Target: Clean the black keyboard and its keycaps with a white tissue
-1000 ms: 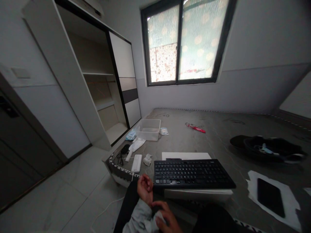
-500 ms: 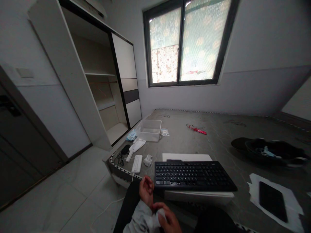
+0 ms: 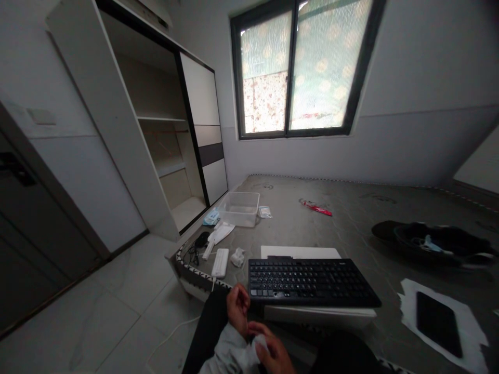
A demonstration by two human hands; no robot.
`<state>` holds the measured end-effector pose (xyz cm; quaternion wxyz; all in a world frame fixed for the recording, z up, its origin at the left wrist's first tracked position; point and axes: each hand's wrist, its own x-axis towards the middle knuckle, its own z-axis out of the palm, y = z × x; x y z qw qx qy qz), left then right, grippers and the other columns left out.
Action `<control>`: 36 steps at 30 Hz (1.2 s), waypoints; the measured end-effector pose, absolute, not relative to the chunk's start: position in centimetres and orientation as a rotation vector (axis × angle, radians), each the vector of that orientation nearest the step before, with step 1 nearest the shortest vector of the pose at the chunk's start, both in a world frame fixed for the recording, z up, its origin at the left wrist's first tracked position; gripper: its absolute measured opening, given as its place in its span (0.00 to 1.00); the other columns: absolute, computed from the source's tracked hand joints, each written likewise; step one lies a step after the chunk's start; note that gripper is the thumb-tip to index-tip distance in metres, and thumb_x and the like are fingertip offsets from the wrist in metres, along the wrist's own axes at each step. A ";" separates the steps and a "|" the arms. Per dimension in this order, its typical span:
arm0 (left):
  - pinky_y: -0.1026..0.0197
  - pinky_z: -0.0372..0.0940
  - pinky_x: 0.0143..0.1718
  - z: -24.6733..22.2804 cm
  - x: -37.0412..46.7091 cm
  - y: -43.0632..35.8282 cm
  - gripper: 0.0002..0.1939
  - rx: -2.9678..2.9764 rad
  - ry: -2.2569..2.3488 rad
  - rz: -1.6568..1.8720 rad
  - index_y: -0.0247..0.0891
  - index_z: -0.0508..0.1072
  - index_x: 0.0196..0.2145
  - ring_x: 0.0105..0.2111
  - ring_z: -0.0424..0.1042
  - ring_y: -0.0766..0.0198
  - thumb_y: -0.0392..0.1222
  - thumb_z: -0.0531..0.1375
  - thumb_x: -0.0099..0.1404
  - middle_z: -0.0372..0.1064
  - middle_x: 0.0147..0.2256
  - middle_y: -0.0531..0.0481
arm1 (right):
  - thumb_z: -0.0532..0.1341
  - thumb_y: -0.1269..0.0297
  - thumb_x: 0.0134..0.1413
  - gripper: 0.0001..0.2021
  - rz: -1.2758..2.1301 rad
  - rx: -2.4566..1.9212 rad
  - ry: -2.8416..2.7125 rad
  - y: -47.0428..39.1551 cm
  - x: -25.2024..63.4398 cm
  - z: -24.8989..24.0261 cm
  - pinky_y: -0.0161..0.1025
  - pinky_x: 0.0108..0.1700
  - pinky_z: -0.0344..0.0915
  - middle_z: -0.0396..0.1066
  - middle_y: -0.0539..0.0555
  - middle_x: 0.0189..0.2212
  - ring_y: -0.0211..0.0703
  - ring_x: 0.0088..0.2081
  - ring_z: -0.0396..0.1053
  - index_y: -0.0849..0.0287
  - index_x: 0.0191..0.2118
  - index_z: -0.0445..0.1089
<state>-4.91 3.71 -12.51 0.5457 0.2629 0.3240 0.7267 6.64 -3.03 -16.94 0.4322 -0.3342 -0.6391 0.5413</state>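
My left hand (image 3: 237, 307) is raised at the keyboard's near left corner, its fingers curled in and nothing visible in them. Below it, my right hand (image 3: 275, 353) pinches a crumpled white tissue (image 3: 259, 342) against the left wrist, by the grey sleeve cuff. A black keyboard (image 3: 307, 280) lies in front of me on a white box (image 3: 319, 316). Just left of the keyboard sit a crumpled white wad (image 3: 237, 257) and a white power strip (image 3: 220, 263).
On the grey mattress (image 3: 288, 228) stand a clear plastic box (image 3: 238, 210), white packets (image 3: 221, 234), a red packet (image 3: 317, 209) and a black cap (image 3: 429, 241). A dark tablet (image 3: 438, 323) rests on white paper at right. A white cable (image 3: 171, 332) trails to the floor.
Both hands have shifted slightly to the right, and the right hand with the tissue stays at the left wrist. Objects on the mattress have not moved.
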 end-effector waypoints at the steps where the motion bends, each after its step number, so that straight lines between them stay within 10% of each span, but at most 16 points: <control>1: 0.71 0.42 0.15 -12.6 -4.9 3.7 0.23 0.646 0.778 1.727 0.35 0.64 0.17 0.14 0.50 0.75 0.55 0.60 0.58 0.54 0.14 0.58 | 0.54 0.38 0.52 0.27 1.345 -0.839 -1.596 -3.0 6.7 -17.0 0.51 0.56 0.63 0.70 0.63 0.52 0.55 0.54 0.68 0.56 0.37 0.78; 20: 0.66 0.45 0.17 -12.3 -4.9 2.3 0.28 0.946 1.101 1.621 0.37 0.69 0.13 0.14 0.53 0.69 0.63 0.58 0.56 0.55 0.11 0.53 | 0.62 0.37 0.42 0.29 1.184 -1.307 -0.957 -3.0 9.9 -14.1 0.46 0.46 0.69 0.78 0.56 0.32 0.56 0.41 0.73 0.61 0.36 0.77; 30: 0.62 0.51 0.24 -13.1 -3.0 -0.3 0.21 1.393 0.990 1.439 0.39 0.72 0.13 0.16 0.59 0.66 0.50 0.60 0.60 0.59 0.11 0.52 | 0.63 0.41 0.44 0.25 1.119 -1.357 -0.894 -3.1 10.4 -12.9 0.39 0.41 0.67 0.76 0.52 0.27 0.50 0.36 0.71 0.62 0.34 0.76; 36: 0.62 0.57 0.26 -13.5 -2.4 -0.3 0.32 1.875 1.001 1.205 0.37 0.72 0.15 0.18 0.64 0.65 0.56 0.46 0.68 0.66 0.15 0.50 | 0.64 0.39 0.39 0.26 1.202 -1.361 -0.816 -2.9 10.3 -13.2 0.37 0.38 0.65 0.74 0.51 0.24 0.48 0.34 0.69 0.62 0.29 0.75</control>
